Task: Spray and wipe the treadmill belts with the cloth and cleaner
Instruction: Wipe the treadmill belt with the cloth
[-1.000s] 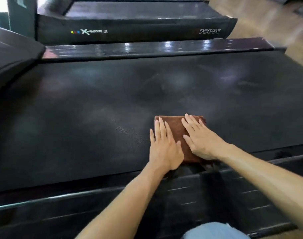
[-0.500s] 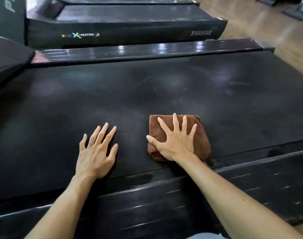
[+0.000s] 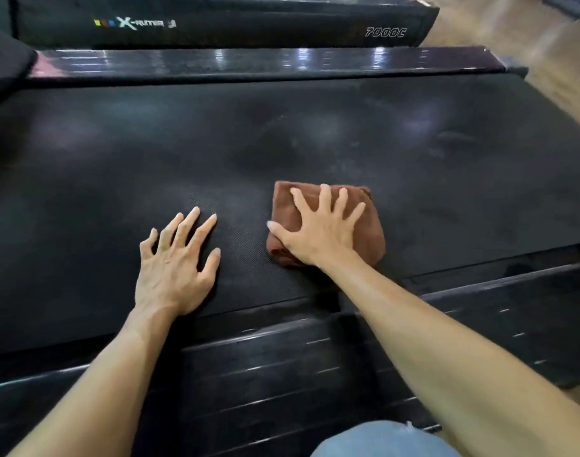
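Brown and folded into a thick pad, the cloth (image 3: 328,222) lies on the black treadmill belt (image 3: 282,143), close to the belt's near edge and a little right of the middle of the view. The right hand (image 3: 318,227) presses flat on top of it, fingers straight and fanned wide, the thumb reaching over the cloth's left edge. The left hand (image 3: 176,258) rests just beside the cloth, apart from it, palm down on the bare belt with its fingers spread and slightly arched; it holds nothing. Both forearms come in from the bottom of the view across the near side rail (image 3: 282,374), a dark ribbed strip running along the belt. On the far side of the belt a glossy black rail (image 3: 249,61) catches light, and beyond that stands a second treadmill (image 3: 216,24) printed with "7000C". Wooden flooring (image 3: 529,37) shows at the upper right. Pale blue fabric (image 3: 381,440) fills the bottom edge between the arms.
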